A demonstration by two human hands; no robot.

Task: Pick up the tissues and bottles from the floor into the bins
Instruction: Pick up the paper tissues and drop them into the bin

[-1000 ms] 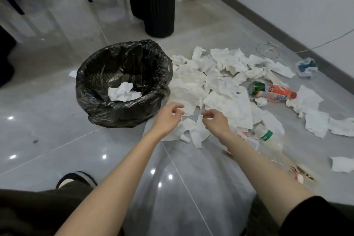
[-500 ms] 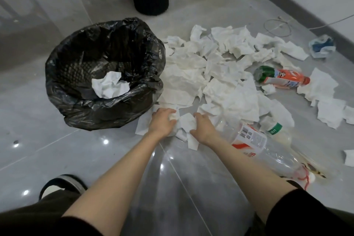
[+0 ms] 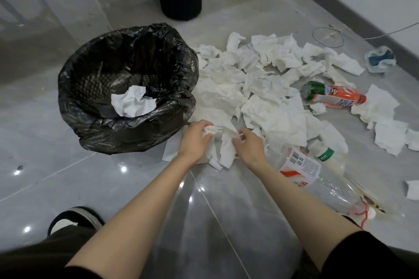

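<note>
Here, L hand grip holds tissue wad; R hand pinches tissue sheet; bottle label text unreadable.

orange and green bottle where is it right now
Head view, right side: the orange and green bottle lies on its side on the floor at the right edge of the tissue pile, beyond the clear bottle.

Both arms outstretched — left hand, right hand (fingers curled)
</note>
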